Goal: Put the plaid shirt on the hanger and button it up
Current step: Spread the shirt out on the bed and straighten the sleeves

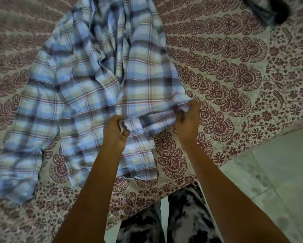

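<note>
A blue, cream and red plaid shirt (80,85) lies spread and rumpled over a bed, one sleeve trailing to the lower left. My left hand (114,132) pinches a fold of the shirt near its middle front. About a hand's width to the right, my right hand (187,120) grips the bunched cloth at the shirt's right edge. The stretch of fabric between both hands is pulled taut. A button placket with small white buttons runs below my left hand. No hanger shows in the view.
The bed is covered by a cream sheet (235,76) printed with maroon paisley. Its edge runs diagonally at the right, with pale tiled floor (278,172) beyond. A dark object (270,9) lies at the top right. My patterned trousers (182,216) stand against the bed.
</note>
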